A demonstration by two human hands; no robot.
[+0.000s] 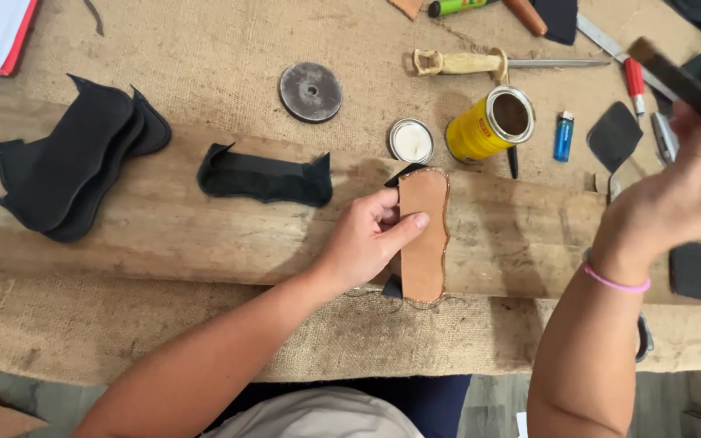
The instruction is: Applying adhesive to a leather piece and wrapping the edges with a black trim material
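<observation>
My left hand (371, 238) presses a tan leather piece (425, 235) flat on a wooden plank (204, 243), thumb on its left edge; a dark layer shows under the piece. My right hand (695, 182) is raised at the right, blurred, gripping a dark flat brush handle (668, 75). An open yellow glue can (490, 123) lies tilted just beyond the leather piece, its lid (410, 140) beside it.
Black cut pieces (263, 176) and a stack of them (75, 166) lie on the plank at left. On the burlap behind are a round metal disc (311, 92), a blue lighter (563, 135), an awl with pale handle (468, 62), a red screwdriver (634, 81), more black pieces (614, 134).
</observation>
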